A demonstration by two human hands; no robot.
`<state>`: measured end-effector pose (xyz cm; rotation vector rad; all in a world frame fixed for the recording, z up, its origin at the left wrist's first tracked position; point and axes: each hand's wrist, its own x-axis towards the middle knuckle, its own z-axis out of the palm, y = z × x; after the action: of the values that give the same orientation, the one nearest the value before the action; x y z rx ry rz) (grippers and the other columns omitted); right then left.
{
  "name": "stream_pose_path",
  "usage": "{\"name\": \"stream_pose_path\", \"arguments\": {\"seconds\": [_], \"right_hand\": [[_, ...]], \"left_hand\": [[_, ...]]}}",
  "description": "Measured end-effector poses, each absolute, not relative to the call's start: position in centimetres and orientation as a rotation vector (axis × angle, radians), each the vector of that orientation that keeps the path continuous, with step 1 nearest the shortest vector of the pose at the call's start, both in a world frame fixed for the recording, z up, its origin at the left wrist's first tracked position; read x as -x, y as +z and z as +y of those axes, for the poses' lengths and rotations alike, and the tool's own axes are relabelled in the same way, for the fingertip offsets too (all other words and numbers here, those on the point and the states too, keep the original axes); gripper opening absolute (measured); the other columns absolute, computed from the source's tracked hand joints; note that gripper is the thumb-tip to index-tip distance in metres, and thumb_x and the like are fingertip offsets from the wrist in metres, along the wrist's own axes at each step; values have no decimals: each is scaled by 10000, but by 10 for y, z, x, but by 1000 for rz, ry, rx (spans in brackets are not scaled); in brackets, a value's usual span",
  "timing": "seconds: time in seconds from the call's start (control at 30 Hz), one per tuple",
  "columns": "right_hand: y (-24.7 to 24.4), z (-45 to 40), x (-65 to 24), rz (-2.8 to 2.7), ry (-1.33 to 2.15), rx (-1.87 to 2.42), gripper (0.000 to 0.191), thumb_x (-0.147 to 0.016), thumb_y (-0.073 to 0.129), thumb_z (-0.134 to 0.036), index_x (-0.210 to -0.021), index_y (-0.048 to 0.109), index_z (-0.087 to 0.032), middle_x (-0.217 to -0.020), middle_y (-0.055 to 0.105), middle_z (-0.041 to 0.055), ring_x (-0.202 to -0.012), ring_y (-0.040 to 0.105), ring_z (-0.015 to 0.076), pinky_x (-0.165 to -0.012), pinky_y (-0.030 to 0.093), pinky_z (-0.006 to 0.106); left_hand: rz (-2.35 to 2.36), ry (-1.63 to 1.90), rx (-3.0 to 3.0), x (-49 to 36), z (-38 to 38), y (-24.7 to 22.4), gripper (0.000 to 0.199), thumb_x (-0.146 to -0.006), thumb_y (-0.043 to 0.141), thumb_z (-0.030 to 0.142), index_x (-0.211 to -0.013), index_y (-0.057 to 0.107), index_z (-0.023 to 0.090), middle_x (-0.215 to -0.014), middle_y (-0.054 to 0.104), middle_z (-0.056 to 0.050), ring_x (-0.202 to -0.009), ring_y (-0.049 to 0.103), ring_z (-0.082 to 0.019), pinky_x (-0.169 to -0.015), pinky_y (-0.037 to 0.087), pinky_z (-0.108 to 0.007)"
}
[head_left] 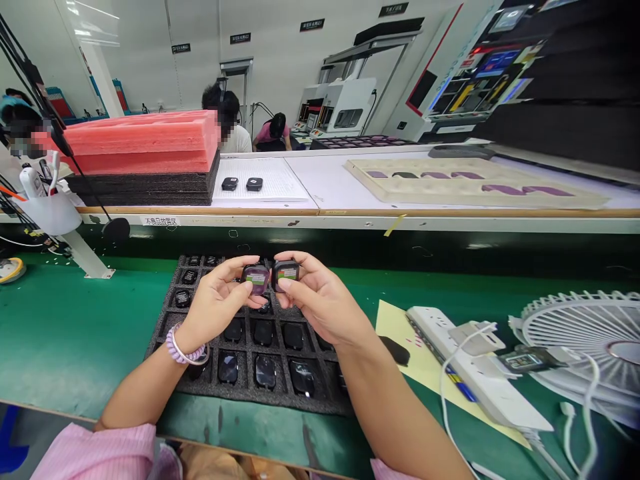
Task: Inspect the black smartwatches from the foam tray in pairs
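Observation:
Just above the foam tray, my left hand [213, 310] pinches a small black square watch body [257, 279] between thumb and fingers. Beside it, my right hand [325, 303] holds a second black watch body [287, 269] the same way. The two are side by side, glossy faces toward me, nearly touching; I cannot tell if they touch. Green and purplish reflections show on both faces. Below lies the dark grey foam tray [247, 373], its compartments holding several similar watch bodies [265, 371]. My hands and forearms hide part of it.
Right of the tray are a yellow sheet [387, 320], a white power strip [480, 373] with cables and a white fan [590, 333]. On the raised shelf stand pink foam blocks [145, 143], two black watch bodies [243, 184] and a cream tray [425, 190]. People sit beyond.

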<state>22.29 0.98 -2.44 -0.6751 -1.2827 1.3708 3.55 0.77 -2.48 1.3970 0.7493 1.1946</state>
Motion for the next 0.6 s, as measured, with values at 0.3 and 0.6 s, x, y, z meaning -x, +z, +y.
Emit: {"name": "stream_pose_path", "arguments": {"seconds": [0.3,0.6], "right_hand": [[-18,15,-224,-1268,1353,621,421,-804,799,-325,-1153,591,-216,-811,597,-12,-621,554,122,-579,460,249],[46,53,-225,-1362,1239,460,415,-780,757,-436,-1090,571,-232,-845,613,-4,-614,575,147,-564,475,289]], "left_hand": [[709,1194,-1375,-36,17,-14,472,-826,703,293,-1273,615,170,-1064,699,-82,-734,747,-176,-710,656,-282],[522,1313,-1429,-43,59,51,456,-786,621,264,-1229,625,156,-910,700,-38,-659,732,-173,-662,634,-298]]}}
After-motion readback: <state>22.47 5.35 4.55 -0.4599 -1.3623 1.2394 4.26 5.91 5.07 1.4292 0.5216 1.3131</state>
